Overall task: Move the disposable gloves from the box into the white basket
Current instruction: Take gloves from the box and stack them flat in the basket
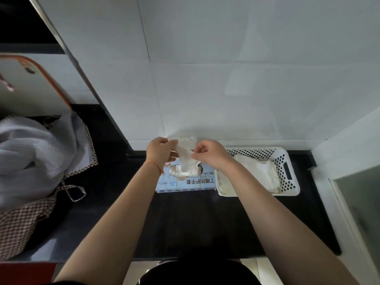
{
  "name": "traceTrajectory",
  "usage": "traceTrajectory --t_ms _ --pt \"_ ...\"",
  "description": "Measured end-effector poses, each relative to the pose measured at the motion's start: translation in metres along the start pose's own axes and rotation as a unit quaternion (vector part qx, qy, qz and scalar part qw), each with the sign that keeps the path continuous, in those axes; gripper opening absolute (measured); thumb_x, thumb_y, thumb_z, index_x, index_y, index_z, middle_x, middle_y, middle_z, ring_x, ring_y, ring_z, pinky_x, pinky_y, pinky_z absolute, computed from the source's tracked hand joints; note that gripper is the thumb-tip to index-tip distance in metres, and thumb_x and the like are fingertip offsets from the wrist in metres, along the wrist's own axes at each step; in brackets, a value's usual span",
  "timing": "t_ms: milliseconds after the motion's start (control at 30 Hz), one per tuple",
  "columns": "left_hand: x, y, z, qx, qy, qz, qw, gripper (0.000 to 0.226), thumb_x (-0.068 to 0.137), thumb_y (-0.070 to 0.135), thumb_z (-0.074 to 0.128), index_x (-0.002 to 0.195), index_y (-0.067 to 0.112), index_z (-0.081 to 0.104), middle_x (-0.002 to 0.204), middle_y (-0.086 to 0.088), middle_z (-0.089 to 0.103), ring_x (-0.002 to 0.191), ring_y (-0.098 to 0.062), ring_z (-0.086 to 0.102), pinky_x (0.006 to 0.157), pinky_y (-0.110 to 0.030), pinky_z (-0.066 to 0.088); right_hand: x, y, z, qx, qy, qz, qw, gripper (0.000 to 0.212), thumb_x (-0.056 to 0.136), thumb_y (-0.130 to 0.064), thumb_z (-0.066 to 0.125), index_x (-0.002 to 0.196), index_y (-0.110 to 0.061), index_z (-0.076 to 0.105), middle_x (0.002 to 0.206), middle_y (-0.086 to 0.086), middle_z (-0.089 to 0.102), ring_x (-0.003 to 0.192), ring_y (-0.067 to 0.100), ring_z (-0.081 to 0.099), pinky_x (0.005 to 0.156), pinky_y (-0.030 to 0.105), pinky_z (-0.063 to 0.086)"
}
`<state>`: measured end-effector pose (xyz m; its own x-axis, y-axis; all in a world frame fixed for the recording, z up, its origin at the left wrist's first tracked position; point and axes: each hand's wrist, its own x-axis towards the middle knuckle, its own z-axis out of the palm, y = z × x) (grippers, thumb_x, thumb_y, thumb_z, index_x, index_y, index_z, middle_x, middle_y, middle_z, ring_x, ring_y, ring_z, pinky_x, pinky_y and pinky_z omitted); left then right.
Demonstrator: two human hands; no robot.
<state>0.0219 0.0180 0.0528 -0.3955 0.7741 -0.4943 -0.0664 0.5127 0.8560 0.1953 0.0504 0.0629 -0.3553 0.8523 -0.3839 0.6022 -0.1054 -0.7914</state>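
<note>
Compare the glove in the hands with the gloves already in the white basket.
The held glove hangs stretched between the left hand and right hand, its tail in the box; the basket gloves lie flat, stacked in the white basket. Both are white.

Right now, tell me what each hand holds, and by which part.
Both hold one white glove above the box. The left hand pinches its upper left edge; the right hand pinches its right edge, lower down.
</note>
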Motion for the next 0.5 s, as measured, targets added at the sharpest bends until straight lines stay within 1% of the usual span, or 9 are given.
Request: traceTrajectory --t_ms 67,133,200,267,333,400,433,467,500 --pt "0.001 -0.001 0.000 0.008 0.013 -0.011 1.000 0.028 0.089 0.015 0.070 0.110 0.005 0.054 0.079 -0.013 0.069 0.060 -0.020 0.067 0.058 -0.030 0.059 -0.001 -0.002 -0.010 0.016 0.017 -0.005 1.000 0.008 0.086 -0.017 0.070 0.092 -0.017 0.064 0.088 -0.001 0.065 0.081 0.014 0.064 0.069 0.025 0.053" --pt "0.000 -0.001 0.001 0.038 0.017 -0.014 0.999 0.034 0.087 0.017 0.069 0.114 0.010 0.049 0.077 -0.010 0.067 0.061 -0.020 0.063 0.062 -0.034 0.057 -0.002 -0.004 -0.017 0.061 0.027 -0.001 0.998 0.008 0.087 -0.014 0.067 0.094 -0.017 0.064 0.095 0.006 0.067 0.087 0.021 0.068 0.077 0.035 0.059" --pt "-0.005 0.002 0.003 0.124 0.037 0.038 0.991 0.027 0.088 0.021 0.065 0.111 0.015 0.051 0.084 -0.005 0.064 0.066 -0.020 0.060 0.068 -0.037 0.055 -0.003 -0.008 -0.022 0.133 0.026 0.006 0.991 0.010 0.090 -0.010 0.063 0.097 -0.016 0.064 0.100 0.013 0.066 0.083 0.024 0.070 0.077 0.039 0.061" --pt "-0.013 0.008 0.003 0.145 0.038 0.109 0.983 0.012 0.089 0.023 0.061 0.099 0.016 0.061 0.082 -0.002 0.063 0.068 -0.018 0.057 0.068 -0.036 0.051 -0.004 -0.015 -0.024 0.207 0.023 0.008 0.978 0.013 0.092 -0.003 0.058 0.100 -0.011 0.065 0.096 0.013 0.063 0.070 0.020 0.069 0.074 0.036 0.060" --pt "-0.020 0.015 -0.002 0.086 -0.036 0.146 0.985 0.018 0.089 0.032 0.064 0.091 0.016 0.070 0.084 -0.003 0.068 0.079 -0.021 0.061 0.078 -0.037 0.051 -0.007 -0.023 -0.025 0.264 0.021 0.009 0.964 0.018 0.094 0.001 0.052 0.099 -0.007 0.067 0.089 0.011 0.060 0.064 0.017 0.067 0.074 0.035 0.059" --pt "-0.026 0.021 -0.005 0.072 -0.157 0.157 0.972 0.025 0.084 0.044 0.071 0.096 0.022 0.073 0.097 0.000 0.072 0.095 -0.019 0.066 0.088 -0.036 0.051 -0.007 -0.027 -0.027 0.306 0.016 0.018 0.952 0.022 0.095 0.003 0.049 0.095 -0.006 0.069 0.088 0.012 0.060 0.069 0.019 0.065 0.078 0.038 0.059" --pt "-0.028 0.022 -0.007 0.095 -0.199 0.164 0.962 0.028 0.082 0.045 0.075 0.101 0.024 0.072 0.101 0.004 0.072 0.100 -0.014 0.065 0.090 -0.033 0.050 -0.007 -0.029 -0.026 0.315 0.014 0.018 0.949 0.023 0.096 0.002 0.048 0.093 -0.006 0.069 0.089 0.014 0.062 0.073 0.021 0.064 0.079 0.039 0.059" --pt "-0.030 0.022 -0.009 0.124 -0.213 0.172 0.954 0.030 0.080 0.043 0.078 0.104 0.026 0.071 0.104 0.008 0.072 0.104 -0.010 0.064 0.091 -0.029 0.050 -0.008 -0.031 -0.025 0.317 0.013 0.017 0.948 0.024 0.095 0.002 0.048 0.091 -0.007 0.070 0.090 0.015 0.063 0.076 0.023 0.064 0.078 0.038 0.058" --pt "-0.028 0.021 -0.009 0.147 -0.204 0.181 0.951 0.030 0.079 0.040 0.079 0.105 0.027 0.070 0.103 0.011 0.072 0.105 -0.006 0.063 0.092 -0.027 0.049 -0.009 -0.033 -0.024 0.317 0.012 0.015 0.948 0.025 0.095 0.002 0.047 0.090 -0.008 0.070 0.089 0.015 0.063 0.075 0.023 0.064 0.074 0.036 0.058"
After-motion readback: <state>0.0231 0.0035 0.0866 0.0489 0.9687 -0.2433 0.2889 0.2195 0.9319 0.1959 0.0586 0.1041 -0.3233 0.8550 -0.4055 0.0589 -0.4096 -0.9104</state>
